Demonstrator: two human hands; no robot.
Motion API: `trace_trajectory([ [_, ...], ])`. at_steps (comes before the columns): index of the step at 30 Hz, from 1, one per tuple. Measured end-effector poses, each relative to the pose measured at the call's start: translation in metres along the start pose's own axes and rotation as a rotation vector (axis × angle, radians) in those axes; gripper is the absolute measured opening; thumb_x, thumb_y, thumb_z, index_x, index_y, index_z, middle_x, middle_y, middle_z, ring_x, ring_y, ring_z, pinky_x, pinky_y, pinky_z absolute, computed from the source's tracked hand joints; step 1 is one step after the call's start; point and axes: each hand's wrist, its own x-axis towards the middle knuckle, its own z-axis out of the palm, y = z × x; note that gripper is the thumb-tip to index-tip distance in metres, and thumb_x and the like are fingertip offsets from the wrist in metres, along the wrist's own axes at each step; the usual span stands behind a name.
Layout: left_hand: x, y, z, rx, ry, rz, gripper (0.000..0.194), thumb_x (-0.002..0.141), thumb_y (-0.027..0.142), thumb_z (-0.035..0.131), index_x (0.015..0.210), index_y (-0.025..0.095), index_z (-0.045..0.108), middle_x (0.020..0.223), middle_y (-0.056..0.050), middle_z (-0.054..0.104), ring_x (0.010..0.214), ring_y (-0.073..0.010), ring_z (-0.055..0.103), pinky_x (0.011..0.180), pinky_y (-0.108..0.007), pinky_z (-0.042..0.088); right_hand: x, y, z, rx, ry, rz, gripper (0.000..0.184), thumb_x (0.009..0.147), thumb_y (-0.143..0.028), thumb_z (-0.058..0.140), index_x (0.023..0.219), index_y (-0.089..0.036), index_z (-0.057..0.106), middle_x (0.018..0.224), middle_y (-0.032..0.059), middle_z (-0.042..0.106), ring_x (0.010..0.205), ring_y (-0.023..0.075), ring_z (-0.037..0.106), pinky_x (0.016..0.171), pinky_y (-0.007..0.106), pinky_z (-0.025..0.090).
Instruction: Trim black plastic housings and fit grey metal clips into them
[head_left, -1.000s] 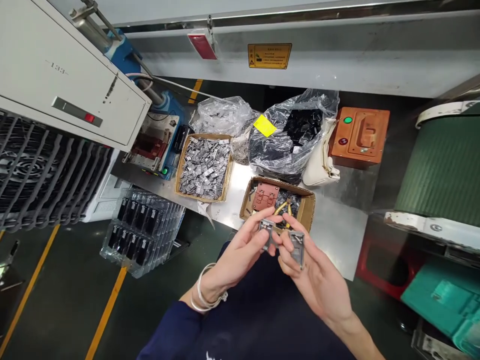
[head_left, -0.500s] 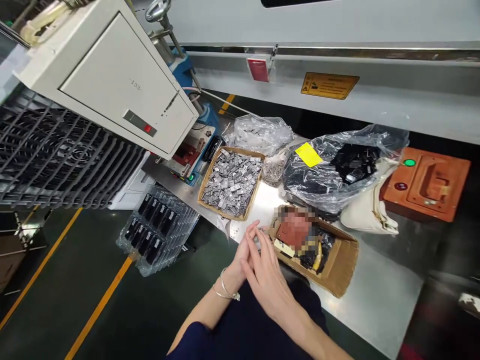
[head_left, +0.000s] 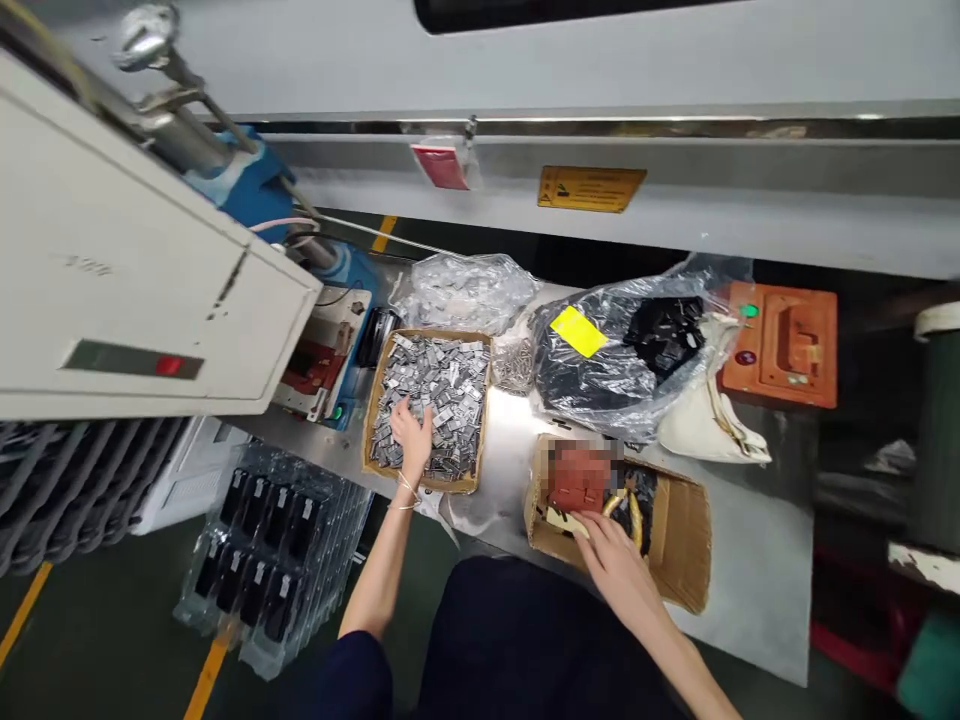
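My left hand (head_left: pixel 412 440) reaches over the near side of a shallow cardboard box (head_left: pixel 365 458) heaped with small grey metal parts (head_left: pixel 442 385). Its thumb stands apart from the fingers, and the fingertips are at the parts; no part shows in its grasp. To the right, my right hand (head_left: pixel 611 560) rests over the near edge of a second cardboard box (head_left: pixel 686 545). Its fingers are stretched out beside a cream-coloured block (head_left: pixel 564 520). A reddish-brown item (head_left: pixel 577 480), partly pixelated, and a curved yellow item (head_left: pixel 636 522) lie inside that box.
Behind the boxes are clear plastic bags, one with black parts (head_left: pixel 664 335), and a pile of small metal pieces (head_left: pixel 514 365). A white bag (head_left: pixel 697 425) and an orange case (head_left: pixel 780 345) stand right. A press (head_left: pixel 322 350) and stacked trays (head_left: pixel 255 550) are left.
My hands, earlier together in front of me, have come apart. The left moved to the box of metal parts, the right to the other box. The view has shifted.
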Motion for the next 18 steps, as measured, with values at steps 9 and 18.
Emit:
trace_trajectory([
  [9, -0.016, 0.011, 0.033, 0.136, -0.098, 0.280, 0.033, 0.101, 0.036, 0.044, 0.128, 0.018, 0.043, 0.137, -0.020, 0.036, 0.137, -0.0369, 0.034, 0.115, -0.059, 0.030, 0.005, 0.029, 0.013, -0.078, -0.095, 0.440, 0.041, 0.101, -0.020, 0.037, 0.109, -0.015, 0.076, 0.119, 0.0146, 0.073, 0.110, 0.0292, 0.070, 0.099, 0.041, 0.053],
  [18, 0.051, 0.074, 0.061, 0.349, -0.346, 0.774, 0.019, 0.104, 0.028, 0.043, 0.112, 0.021, 0.059, 0.119, -0.012, 0.060, 0.120, -0.0264, 0.054, 0.110, -0.040, 0.041, 0.040, 0.037, 0.027, 0.304, 0.420, 0.251, 0.050, 0.098, -0.044, 0.030, 0.114, -0.023, 0.072, 0.121, 0.0100, 0.071, 0.107, 0.0281, 0.069, 0.087, 0.043, 0.058],
])
